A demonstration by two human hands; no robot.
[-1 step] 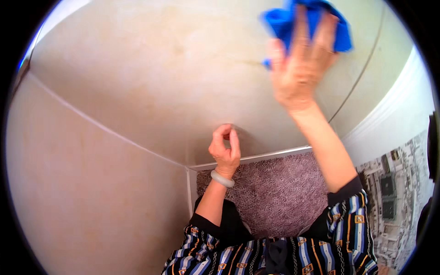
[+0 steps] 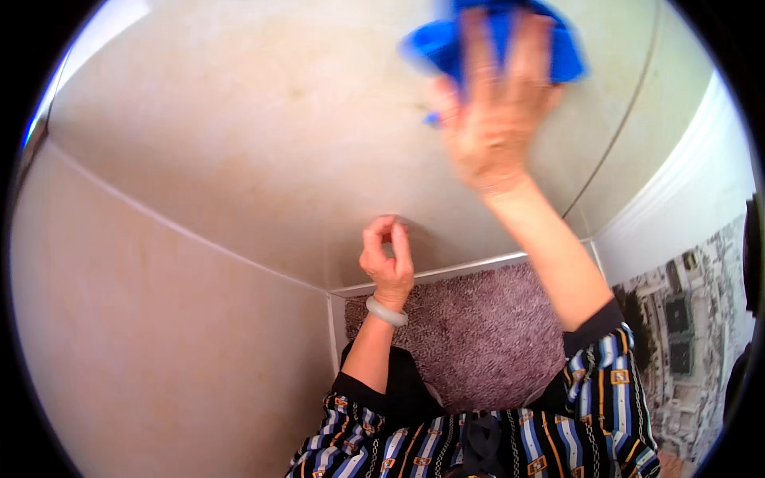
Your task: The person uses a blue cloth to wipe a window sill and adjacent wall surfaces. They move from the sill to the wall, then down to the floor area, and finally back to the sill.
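My right hand [image 2: 498, 119] is spread over a bunched blue cloth [image 2: 446, 48], pressing it against a large pale, faintly stained panel [image 2: 263, 103]. Motion smears its fingers and the cloth's edges. Lower down, my left hand [image 2: 388, 251] is closed in a loose pinch, thumb and fingertips meeting at or close to the panel's surface. Nothing shows in the loop between them. A pale bangle [image 2: 387, 311] circles the left wrist.
A second pale panel [image 2: 175, 319] meets the first at a corner on the left. Below lies a purplish-grey shaggy carpet [image 2: 486, 334]. At the right are a white strip [image 2: 677, 167] and a grey-and-white printed surface [image 2: 693, 327].
My right hand and the blue cloth have shifted left across the panel. My left hand stays in nearly the same spot, still pinched.
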